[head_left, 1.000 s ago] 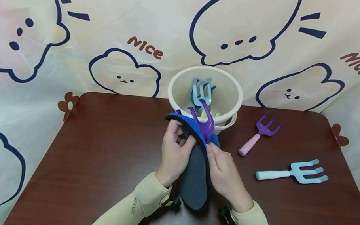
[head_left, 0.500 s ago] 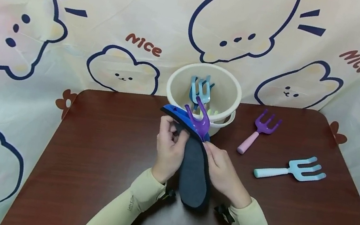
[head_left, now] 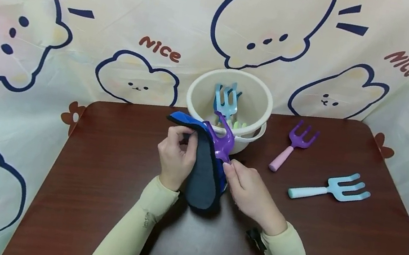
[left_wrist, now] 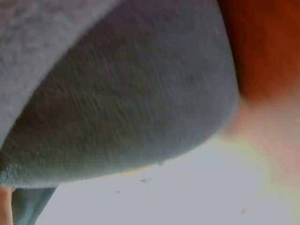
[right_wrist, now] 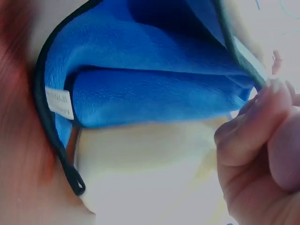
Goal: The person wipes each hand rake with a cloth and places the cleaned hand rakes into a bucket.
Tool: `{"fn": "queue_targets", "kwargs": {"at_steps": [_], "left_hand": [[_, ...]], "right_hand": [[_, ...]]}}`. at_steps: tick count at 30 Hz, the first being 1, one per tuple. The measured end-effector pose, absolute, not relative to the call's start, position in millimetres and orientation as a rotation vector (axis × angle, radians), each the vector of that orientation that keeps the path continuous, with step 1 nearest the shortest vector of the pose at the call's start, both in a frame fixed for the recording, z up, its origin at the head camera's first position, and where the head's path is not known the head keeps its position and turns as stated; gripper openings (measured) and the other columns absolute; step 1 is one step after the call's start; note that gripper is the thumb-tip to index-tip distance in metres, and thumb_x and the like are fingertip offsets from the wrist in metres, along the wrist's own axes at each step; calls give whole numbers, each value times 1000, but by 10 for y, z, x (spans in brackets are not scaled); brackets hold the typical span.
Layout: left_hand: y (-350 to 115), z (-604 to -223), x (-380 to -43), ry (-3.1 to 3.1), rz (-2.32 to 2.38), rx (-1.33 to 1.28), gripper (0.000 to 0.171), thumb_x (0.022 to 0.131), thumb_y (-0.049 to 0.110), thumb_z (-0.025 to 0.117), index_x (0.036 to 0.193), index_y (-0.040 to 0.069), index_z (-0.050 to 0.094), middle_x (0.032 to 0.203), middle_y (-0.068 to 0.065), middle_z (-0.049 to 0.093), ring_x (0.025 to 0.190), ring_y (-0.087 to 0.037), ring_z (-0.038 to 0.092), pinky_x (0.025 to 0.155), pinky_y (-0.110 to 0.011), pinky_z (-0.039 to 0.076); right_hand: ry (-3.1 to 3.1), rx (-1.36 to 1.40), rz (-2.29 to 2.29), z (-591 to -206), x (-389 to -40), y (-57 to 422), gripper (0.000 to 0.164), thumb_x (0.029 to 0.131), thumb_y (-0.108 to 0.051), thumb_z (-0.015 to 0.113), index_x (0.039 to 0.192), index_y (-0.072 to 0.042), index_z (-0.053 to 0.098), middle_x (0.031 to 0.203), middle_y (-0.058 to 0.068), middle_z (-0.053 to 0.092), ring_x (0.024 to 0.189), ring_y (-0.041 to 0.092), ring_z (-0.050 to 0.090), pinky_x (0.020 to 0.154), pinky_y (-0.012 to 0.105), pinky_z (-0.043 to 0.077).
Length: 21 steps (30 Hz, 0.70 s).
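Observation:
My left hand (head_left: 176,158) pinches the upper part of a cleaning cloth (head_left: 202,175), dark grey on one side and blue plush on the other. A purple hand fork (head_left: 222,145) stands against the cloth, tines pointing up; its handle is hidden. At the fork's neck, my right hand (head_left: 254,195) grips with thumb and curled fingers, and the cloth's border meets the thumb. Up close in the right wrist view, the blue side (right_wrist: 159,96) hangs folded, with dark edging, a white label (right_wrist: 59,102) and a loop. Grey fabric (left_wrist: 126,103) fills most of the left wrist view.
Behind the hands stands a white bucket (head_left: 262,87) with a handle, holding light-blue forks (head_left: 228,100) and some pale green pieces. A purple fork with a pink handle (head_left: 280,159) and a light-blue fork (head_left: 308,192) lie to the right on the brown table (head_left: 101,200).
My left hand and the cloth have moved left, and the cloth has turned to show more of the fork. The right hand has shifted slightly left with the fork.

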<state>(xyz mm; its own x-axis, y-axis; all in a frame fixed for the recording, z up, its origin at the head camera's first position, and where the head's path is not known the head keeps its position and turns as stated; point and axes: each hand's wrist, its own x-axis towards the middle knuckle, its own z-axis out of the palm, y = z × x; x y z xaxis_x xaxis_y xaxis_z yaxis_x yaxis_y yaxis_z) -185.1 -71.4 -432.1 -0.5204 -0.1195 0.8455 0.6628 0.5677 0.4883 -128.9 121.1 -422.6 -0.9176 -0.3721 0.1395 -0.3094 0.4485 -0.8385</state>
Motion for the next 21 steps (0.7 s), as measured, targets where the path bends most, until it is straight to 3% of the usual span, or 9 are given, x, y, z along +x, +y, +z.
{"fn": "queue_targets", "kwargs": {"at_steps": [8,13,16,19,21], "left_hand": [[-801,-4327,-1896,-1836,-684,-541,13,82,-3,68,91,-2,59,67,-17,59,55,-25,53,45,-42,52],[-752,-4335,-1843,-1737,-785,-436,16,80,-8,67,89,-1,55,67,-18,60,52,-25,56,42,-42,50],[-711,-4335,-1800,-1638,-832,-396,14,86,-1,65,84,0,51,61,-16,57,45,-23,52,38,-40,45],[-705,-4291,-1769,-1551,-883,-374,23,92,9,60,74,2,47,51,-11,46,40,-20,42,34,-38,34],[-703,-4236,-1745,-1464,-990,-346,29,95,13,57,76,-3,42,53,-13,42,45,-21,40,41,-37,34]], "right_hand": [[2493,-557,-1544,-4212,-1269,1229,47,107,-37,34,76,-4,48,49,3,44,36,16,44,36,25,36],[2549,-565,-1512,-4170,-1230,1188,46,107,-38,36,73,-9,47,50,1,43,38,15,43,38,24,35],[2618,-562,-1470,-4139,-1200,1169,43,106,-38,37,73,-13,47,52,0,40,41,14,38,40,22,29],[2707,-562,-1413,-4117,-1192,1156,41,106,-34,41,71,-13,47,54,-1,37,44,14,35,42,21,25],[2781,-554,-1365,-4114,-1203,1157,40,105,-32,43,70,-12,46,54,-1,36,45,14,34,43,22,24]]}}
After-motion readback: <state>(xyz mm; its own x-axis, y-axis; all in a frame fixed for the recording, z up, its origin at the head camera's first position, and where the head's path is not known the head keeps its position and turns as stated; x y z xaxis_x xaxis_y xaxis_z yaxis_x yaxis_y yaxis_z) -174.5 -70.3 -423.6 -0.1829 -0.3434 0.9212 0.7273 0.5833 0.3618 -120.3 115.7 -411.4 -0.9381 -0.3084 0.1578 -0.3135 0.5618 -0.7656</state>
